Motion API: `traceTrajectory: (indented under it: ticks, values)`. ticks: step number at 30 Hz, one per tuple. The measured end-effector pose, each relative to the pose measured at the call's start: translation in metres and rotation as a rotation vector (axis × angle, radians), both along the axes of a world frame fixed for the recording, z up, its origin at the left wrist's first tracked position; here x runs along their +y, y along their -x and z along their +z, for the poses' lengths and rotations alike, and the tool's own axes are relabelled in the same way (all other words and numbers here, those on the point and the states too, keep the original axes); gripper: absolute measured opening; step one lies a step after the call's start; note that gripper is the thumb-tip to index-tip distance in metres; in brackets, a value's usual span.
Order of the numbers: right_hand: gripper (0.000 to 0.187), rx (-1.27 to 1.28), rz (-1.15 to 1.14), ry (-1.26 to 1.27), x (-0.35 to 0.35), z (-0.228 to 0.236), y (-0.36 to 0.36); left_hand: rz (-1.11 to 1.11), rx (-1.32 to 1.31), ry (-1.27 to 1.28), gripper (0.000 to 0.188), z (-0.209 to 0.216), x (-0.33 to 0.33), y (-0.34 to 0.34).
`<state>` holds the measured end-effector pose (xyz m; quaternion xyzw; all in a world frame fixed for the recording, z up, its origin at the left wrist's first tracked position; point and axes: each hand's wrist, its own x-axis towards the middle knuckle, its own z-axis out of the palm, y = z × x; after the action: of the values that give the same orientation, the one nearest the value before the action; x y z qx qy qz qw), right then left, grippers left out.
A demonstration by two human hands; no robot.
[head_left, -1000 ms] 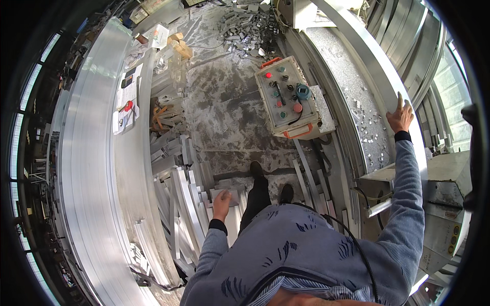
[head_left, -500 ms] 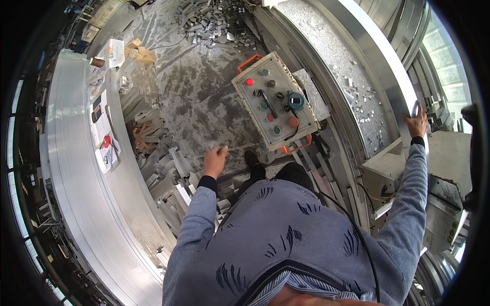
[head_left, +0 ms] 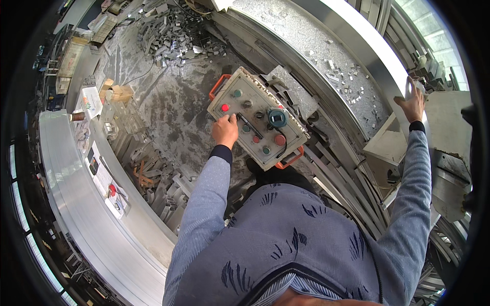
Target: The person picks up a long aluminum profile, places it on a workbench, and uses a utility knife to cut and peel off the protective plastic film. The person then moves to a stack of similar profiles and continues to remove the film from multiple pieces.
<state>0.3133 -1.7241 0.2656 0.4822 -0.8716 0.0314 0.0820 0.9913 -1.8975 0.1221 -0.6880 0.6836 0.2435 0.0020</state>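
My left hand (head_left: pixel 225 131) is at the left edge of the push-button control box (head_left: pixel 266 136), near the centre of the frame. Its fingers are partly curled, the thumb and forefinger close to a black stick-like piece (head_left: pixel 250 126) on the panel; the undersides of the fingers are hidden, so I cannot tell whether they grip or press anything. The red lit button (head_left: pixel 225 107) shows just above my knuckles. At far right my right hand (head_left: pixel 414 104) is spread wide, thumb apart from the fingers, resting on the long aluminium profile (head_left: pixel 365 43) without closing round it. That profile curves in from the upper edge, which cuts it off, and my wrist and sleeve cover part of its near end.

A teal round gauge (head_left: pixel 277 117) sits on the panel; its dark screen is too small to read. My feet are mostly hidden by the box and my own body. The red item (head_left: pixel 112 190) on the papers at left is hard to make out, and the far left falls into darkness.

Bright chips litter the metal bed (head_left: pixel 301 30) at upper right. The stained grey floor (head_left: pixel 168 92) runs up to a heap of metal offcuts (head_left: pixel 178 35) at upper left. Pale window panes (head_left: pixel 429 35) light the upper right corner.
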Motion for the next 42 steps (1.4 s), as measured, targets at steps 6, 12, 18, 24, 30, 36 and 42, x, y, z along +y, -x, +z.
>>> traceTrajectory:
  ticks: [6,12,18,24,30,36,42]
  values:
    - [0.109,-0.021,-0.034,0.032,-0.002,0.005,-0.006,0.011,-0.060,-0.066,0.048,-0.001,-0.005,0.001]
    - [0.109,-0.029,-0.019,0.041,-0.004,0.013,-0.015,0.056,0.211,-0.184,0.061,-0.039,-0.013,-0.024]
    - [0.109,-0.036,-0.024,0.026,-0.006,0.009,-0.011,0.177,0.416,-0.309,0.056,-0.086,0.020,-0.099]
    - [0.109,-0.036,-0.102,-0.058,-0.028,0.012,-0.022,0.261,0.248,-0.544,0.057,-0.136,0.104,-0.221]
    - [0.105,-0.009,0.071,-0.027,-0.164,0.002,-0.051,0.360,0.158,-0.505,0.058,-0.157,0.179,-0.311]
    - [0.117,-0.029,0.155,-0.023,-0.357,-0.024,-0.075,0.622,0.266,-0.493,0.055,-0.114,0.221,-0.299]
    - [0.120,-0.244,0.184,0.020,-0.420,-0.021,-0.085,0.652,0.370,-0.458,0.046,-0.083,0.212,-0.260]
